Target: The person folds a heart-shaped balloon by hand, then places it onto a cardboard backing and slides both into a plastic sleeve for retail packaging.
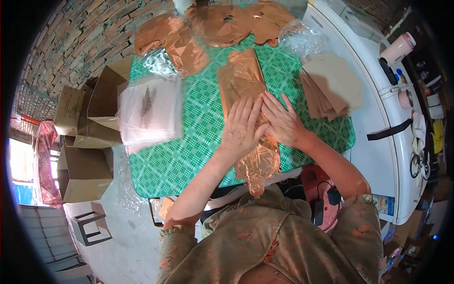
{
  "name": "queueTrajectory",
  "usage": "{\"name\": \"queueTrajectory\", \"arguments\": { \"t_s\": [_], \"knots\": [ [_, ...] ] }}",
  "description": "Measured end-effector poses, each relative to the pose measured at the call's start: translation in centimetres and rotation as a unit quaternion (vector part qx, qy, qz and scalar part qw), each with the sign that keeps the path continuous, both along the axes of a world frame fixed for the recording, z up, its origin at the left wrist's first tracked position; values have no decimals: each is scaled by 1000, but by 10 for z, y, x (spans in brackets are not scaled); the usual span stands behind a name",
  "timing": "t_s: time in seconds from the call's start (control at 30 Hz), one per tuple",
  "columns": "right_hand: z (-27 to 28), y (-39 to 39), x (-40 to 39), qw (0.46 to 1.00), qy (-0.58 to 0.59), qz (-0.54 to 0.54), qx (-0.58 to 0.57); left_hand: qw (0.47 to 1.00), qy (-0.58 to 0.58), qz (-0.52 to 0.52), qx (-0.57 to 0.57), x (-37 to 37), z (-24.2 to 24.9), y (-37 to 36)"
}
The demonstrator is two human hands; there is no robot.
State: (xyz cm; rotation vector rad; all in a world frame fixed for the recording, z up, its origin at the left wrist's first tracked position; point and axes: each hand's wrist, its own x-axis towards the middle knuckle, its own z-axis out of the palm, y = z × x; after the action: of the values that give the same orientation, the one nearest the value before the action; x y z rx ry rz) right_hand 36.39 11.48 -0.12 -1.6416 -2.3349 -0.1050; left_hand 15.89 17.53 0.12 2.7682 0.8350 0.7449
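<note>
Left hand (240, 127) and right hand (283, 120) both flat, palms down, fingers extended, grasping nothing; both press on the folded copper-coloured foil (242, 78). Foil lies lengthwise mid-table, near end at the edge of the green checked tablecloth (198, 113). Clear plastic bags (158, 111) to its left, brown cards (331, 85) to its right.

Surfaces: glossy foil on a smooth worktop

Folded sheet (243, 75): copper-coloured, foil-like, shiny, creased. Worktop (198, 118): green checked covering, smooth, slight sheen. Bag stack (158, 113): clear, thin plastic, glossy. Card pieces (333, 80): matt, paper-like. Boxes (90, 175): matt brown cardboard. Wall (80, 42): rough brick. Blouse (222, 236): patterned cloth.
</note>
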Motion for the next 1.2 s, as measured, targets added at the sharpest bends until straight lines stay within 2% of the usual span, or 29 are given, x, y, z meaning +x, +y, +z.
{"name": "queueTrajectory", "arguments": {
  "t_s": [0.1,0.2,0.53,0.73,0.83,1.2],
  "knots": [
    [-4,1,1,1000,11,3,1,1000,-5,5,11,5,8,-1],
    [1,1,1,1000,10,2,-8,1000,-11,-4,28,7,-4,0],
    [-7,5,7,1000,-11,-4,-6,1000,-21,0,0,7,-10,-1],
    [-4,30,21,997,70,-33,-23,1000,29,7,1,6,-11,-2],
    [-10,49,25,997,63,-40,29,999,40,9,-5,7,-11,-3],
    [-17,76,28,996,20,-53,76,998,57,16,-7,8,-11,-3]
  ]
}}
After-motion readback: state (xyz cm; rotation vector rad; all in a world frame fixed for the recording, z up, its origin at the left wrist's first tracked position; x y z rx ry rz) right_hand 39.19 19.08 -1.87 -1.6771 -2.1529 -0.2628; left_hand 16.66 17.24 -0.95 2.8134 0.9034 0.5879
